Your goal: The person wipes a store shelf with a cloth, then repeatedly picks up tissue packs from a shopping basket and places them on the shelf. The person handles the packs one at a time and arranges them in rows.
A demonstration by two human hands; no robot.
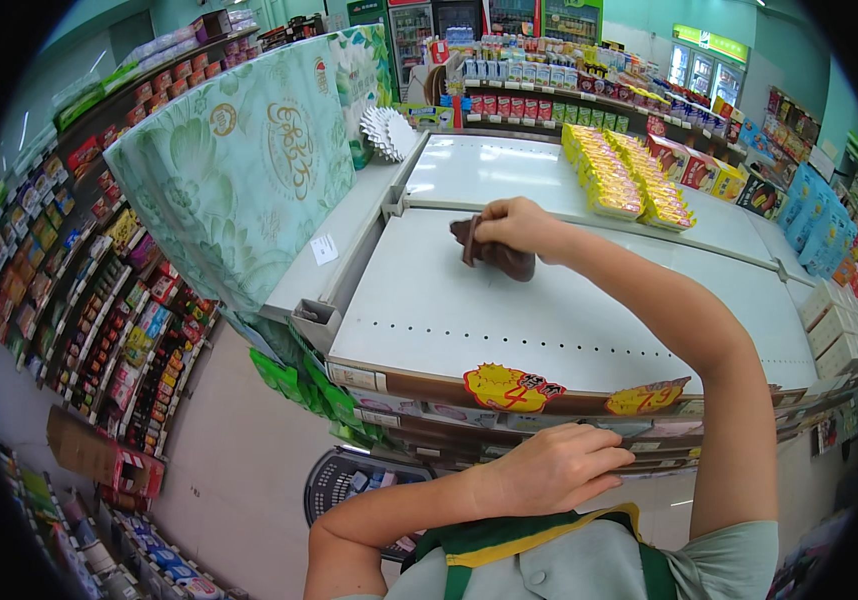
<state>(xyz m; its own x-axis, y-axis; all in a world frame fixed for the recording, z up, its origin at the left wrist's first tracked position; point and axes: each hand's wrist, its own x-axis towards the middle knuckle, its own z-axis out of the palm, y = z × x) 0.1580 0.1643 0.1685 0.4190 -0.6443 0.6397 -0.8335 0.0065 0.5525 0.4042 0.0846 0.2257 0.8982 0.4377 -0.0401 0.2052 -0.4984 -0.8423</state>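
Observation:
My right hand [522,229] grips a dark brown cloth [507,261] against the white perforated shelf board [429,292], towards its rear left part. Part of the cloth sticks out past my fingertips and part bunches below the palm. My left hand [560,469] hovers close to my chest, in front of the shelf's front edge, its fingers loosely curled and apart. Nothing shows in it. Yellow price signs [513,388] hang on the shelf's front rail, beyond my left hand.
Large pale green printed cartons [241,142] stand at the left end. Two rows of yellow packets [609,169] sit on the rear board, with boxes [699,171] to their right. White boxes [838,330] are stacked at the far right. A grey plastic basket [321,476] stands on the floor.

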